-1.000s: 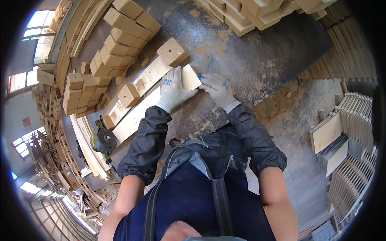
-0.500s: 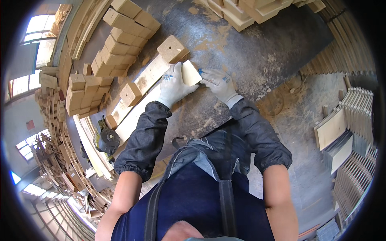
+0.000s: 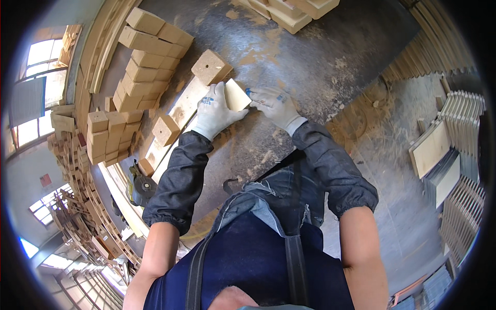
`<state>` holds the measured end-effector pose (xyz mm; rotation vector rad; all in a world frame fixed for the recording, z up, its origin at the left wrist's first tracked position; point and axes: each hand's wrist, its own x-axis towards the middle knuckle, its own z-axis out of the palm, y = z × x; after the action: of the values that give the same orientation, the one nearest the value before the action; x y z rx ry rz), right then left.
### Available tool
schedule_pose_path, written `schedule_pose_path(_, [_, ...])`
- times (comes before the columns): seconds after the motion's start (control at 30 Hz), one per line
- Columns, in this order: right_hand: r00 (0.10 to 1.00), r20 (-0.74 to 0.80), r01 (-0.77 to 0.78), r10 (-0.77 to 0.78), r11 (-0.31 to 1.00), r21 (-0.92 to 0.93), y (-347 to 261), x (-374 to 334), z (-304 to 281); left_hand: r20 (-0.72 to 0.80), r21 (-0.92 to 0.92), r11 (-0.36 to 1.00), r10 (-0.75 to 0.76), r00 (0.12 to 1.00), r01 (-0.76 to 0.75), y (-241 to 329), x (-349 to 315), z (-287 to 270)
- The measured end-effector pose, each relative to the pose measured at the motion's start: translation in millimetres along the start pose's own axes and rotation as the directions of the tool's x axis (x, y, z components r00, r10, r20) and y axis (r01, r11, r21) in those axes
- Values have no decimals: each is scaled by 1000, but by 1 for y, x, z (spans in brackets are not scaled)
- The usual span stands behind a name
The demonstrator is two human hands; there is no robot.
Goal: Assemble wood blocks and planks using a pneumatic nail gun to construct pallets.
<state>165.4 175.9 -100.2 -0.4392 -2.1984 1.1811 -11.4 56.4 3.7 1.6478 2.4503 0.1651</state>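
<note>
Pale wood [image 3: 237, 96], left grip [image 3: 212, 110] hiding part, right grip [image 3: 274, 106] beside

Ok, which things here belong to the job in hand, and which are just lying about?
Likely in the job:
pale wood piece, between left hand and right hand;
two holed blocks nearby.

Seemingly just lying about:
stacked blocks, upper left;
dark round-bodied object, left;
panels, right.

Blue lettering [image 3: 207, 101] is carried on the back of the left glove [image 3: 213, 114], and blue marking [image 3: 281, 97], too blurred to be read, on the right glove [image 3: 275, 108], while a small reddish sign [image 3: 45, 180], likewise unreadable, is seen on the wall [image 3: 27, 173] at far left.
</note>
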Motion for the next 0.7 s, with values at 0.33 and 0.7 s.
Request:
schedule_pose_path(0.33, [999,-32,4,-7,998,-64,-4,-2,3,-152,-69,997,5,988,-15,2,-10,19])
schedule_pose_path(0.7, [998,-61,-5,6,1000,26,-4,-2,1,-141,-139,990,-10,990,-9,-1,-11,17])
